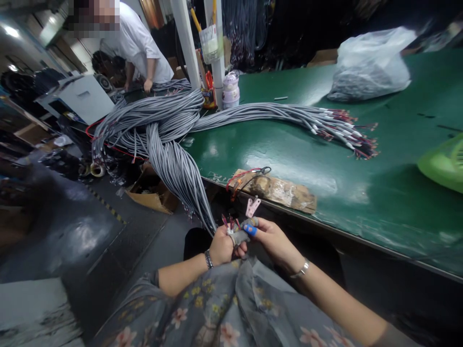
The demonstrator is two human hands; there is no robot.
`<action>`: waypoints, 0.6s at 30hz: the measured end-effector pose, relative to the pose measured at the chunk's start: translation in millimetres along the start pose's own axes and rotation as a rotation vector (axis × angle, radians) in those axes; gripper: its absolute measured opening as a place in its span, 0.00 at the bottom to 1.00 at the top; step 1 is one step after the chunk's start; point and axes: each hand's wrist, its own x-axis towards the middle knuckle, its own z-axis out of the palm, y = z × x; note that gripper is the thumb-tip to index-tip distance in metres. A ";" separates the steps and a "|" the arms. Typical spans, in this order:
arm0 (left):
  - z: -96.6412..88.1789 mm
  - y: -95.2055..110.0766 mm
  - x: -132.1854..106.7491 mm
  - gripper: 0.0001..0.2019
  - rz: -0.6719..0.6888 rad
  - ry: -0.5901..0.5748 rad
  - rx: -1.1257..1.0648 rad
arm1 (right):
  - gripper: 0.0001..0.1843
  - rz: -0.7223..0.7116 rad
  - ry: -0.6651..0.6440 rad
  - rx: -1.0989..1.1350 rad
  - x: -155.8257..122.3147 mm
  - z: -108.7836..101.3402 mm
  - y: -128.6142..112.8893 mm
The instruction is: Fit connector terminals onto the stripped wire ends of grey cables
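My left hand (223,246) is closed around the ends of several grey cables, with thin red and dark wires (224,221) sticking up past the thumb. Grey coverings wrap some fingertips on both hands. Right beside it, my right hand (273,237) is closed in a pinch near those wire ends, a blue band on one finger; what lies between its fingertips is too small to make out. From the hands, the thick bundle of grey cables (177,166) runs up over the table edge. A pink clip (252,207) stands just beyond my right fingers.
On the green table (361,183) lie stripped cable ends (347,130), a taped cardboard strip (285,191), a plastic bag (372,65) and a green basket (444,164). A purple bottle (230,90) stands by a post. Another person (142,46) works at the far left. Below is a cardboard box (154,193).
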 end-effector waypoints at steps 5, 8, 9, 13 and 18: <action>0.1 -0.8 0.4 0.20 0.029 0.030 -0.038 | 0.14 -0.094 0.138 -0.059 2.6 -5.1 4.9; 0.8 2.9 -1.0 0.19 0.028 0.043 -0.096 | 0.18 -0.067 0.121 0.027 6.6 -13.1 5.3; 1.6 5.0 -1.7 0.19 0.027 0.035 -0.115 | 0.19 -0.050 0.112 0.071 8.8 -15.7 4.2; 7.1 14.4 -2.9 0.18 0.027 -0.026 -0.173 | 0.25 -0.012 0.089 0.194 22.0 -20.7 -4.6; 12.2 18.6 3.2 0.17 -0.021 -0.048 -0.180 | 0.19 -0.064 0.124 0.206 36.6 -15.8 -11.9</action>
